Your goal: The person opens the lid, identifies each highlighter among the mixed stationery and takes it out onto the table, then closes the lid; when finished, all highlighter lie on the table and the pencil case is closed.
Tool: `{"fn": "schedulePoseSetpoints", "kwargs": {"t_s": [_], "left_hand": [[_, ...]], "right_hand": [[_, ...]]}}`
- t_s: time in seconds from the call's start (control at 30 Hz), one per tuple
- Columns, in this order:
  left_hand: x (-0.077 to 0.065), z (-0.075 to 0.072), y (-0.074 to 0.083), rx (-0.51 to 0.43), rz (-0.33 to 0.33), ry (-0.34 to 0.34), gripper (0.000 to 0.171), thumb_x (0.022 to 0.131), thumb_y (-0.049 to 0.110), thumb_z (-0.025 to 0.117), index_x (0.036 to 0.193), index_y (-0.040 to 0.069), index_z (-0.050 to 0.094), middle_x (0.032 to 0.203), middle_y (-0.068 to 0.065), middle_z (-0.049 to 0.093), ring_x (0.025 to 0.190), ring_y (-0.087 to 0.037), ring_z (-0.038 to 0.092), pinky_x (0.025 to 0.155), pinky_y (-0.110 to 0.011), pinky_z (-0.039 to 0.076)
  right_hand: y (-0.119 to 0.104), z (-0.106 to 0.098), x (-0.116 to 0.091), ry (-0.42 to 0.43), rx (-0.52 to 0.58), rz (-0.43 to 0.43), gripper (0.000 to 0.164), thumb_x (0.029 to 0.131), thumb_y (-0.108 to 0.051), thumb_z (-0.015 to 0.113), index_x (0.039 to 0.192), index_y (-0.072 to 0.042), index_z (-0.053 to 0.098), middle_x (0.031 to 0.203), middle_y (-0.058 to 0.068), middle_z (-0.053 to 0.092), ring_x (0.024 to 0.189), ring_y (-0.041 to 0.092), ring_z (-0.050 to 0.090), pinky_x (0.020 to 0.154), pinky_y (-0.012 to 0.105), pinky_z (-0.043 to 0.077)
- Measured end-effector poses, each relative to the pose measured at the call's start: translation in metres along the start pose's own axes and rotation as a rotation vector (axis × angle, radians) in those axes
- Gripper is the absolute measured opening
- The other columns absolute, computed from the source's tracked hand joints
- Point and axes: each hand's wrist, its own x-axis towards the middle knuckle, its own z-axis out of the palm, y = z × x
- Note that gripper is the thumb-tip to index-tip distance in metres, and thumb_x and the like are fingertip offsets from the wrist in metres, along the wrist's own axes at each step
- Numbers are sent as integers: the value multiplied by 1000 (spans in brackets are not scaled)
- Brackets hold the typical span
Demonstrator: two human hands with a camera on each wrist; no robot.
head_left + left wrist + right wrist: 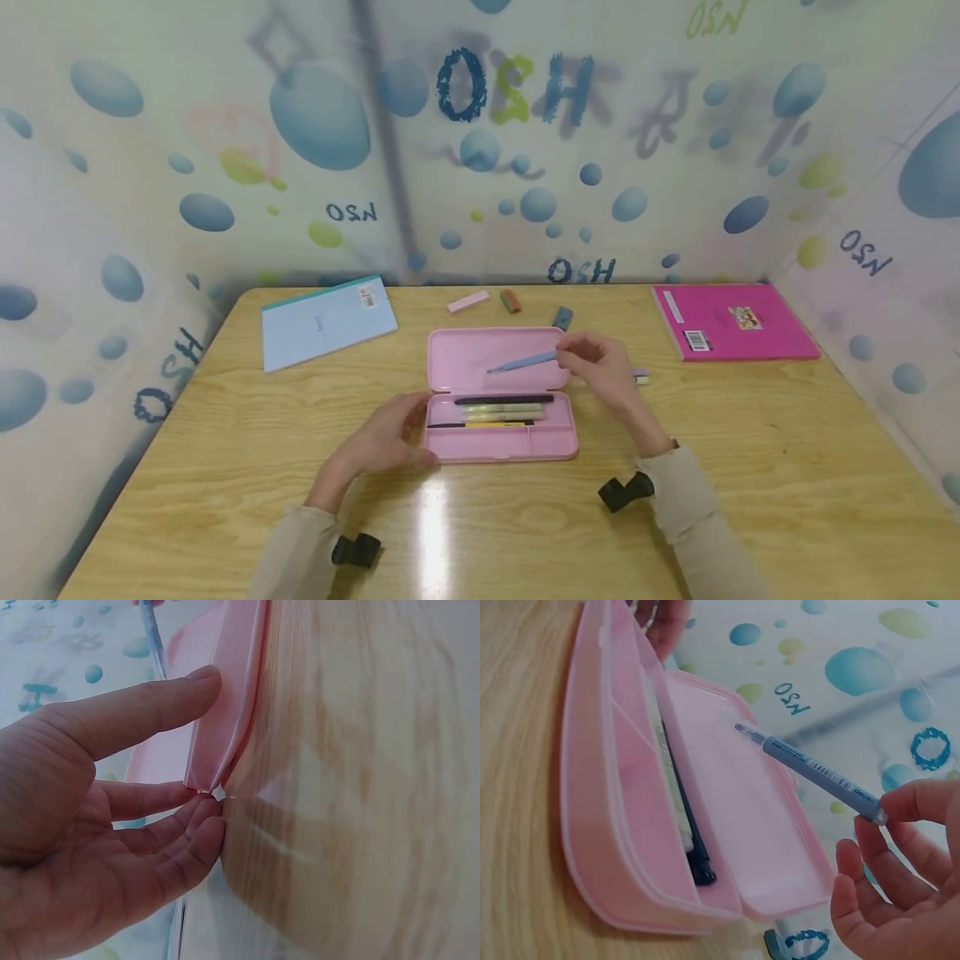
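A pink pencil case (501, 457) lies with its lid (457, 358) folded back on the wooden table. Inside are a black pen (504, 400), pale yellow-green pens (502, 414) and a yellow-and-black pencil (495, 425). My left hand (386, 433) grips the case's left end; in the left wrist view the thumb lies along the front wall and fingertips touch the corner. Over the lid, my right hand (600, 367) pinches a blue marker pen (821, 774) by one end, between thumb and index finger. The marker's other end points left, above the lid's inner face.
Behind the case lie a pink eraser (468, 302), a small green-and-orange block (510, 302) and a dark grey-blue piece (562, 317). A light blue notebook (330, 325) is at left, a magenta book (738, 323) at right. A small white-and-purple item (641, 377) shows beside my right hand.
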Motion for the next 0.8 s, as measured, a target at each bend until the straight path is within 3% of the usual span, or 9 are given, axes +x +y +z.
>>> {"fn": "schedulePoseSetpoints", "kwargs": {"t_s": [0.13, 0.37, 0.67, 0.8], "left_hand": [[0, 0, 0, 8, 7, 3, 84, 70, 20, 86, 140, 1, 44, 125, -13, 56, 109, -27, 53, 88, -42, 48], [1, 1, 0, 1, -7, -3, 84, 70, 21, 86, 140, 3, 44, 126, -12, 55, 110, -26, 52, 89, -42, 48], [2, 1, -1, 8, 4, -5, 84, 70, 21, 86, 140, 3, 44, 125, -12, 55, 109, -26, 52, 88, -41, 48], [2, 1, -1, 17, 3, 0, 84, 69, 21, 86, 139, 2, 44, 124, -12, 55, 108, -25, 52, 87, -39, 48]], "right_hand": [[-2, -14, -1, 40, -8, 27, 23, 92, -9, 64, 105, 9, 63, 90, 8, 68, 78, 12, 64, 71, 32, 56], [2, -43, -8, 77, 8, 13, 26, 92, -9, 63, 106, 13, 60, 82, -11, 67, 76, 7, 64, 70, 27, 55], [14, -87, -25, 84, 4, -14, 16, 93, -11, 62, 101, 3, 63, 85, -9, 68, 77, 7, 65, 69, 21, 54], [18, -101, -31, 88, 16, -17, 17, 93, -10, 62, 102, 5, 63, 85, -8, 69, 77, 7, 66, 68, 20, 54]]}}
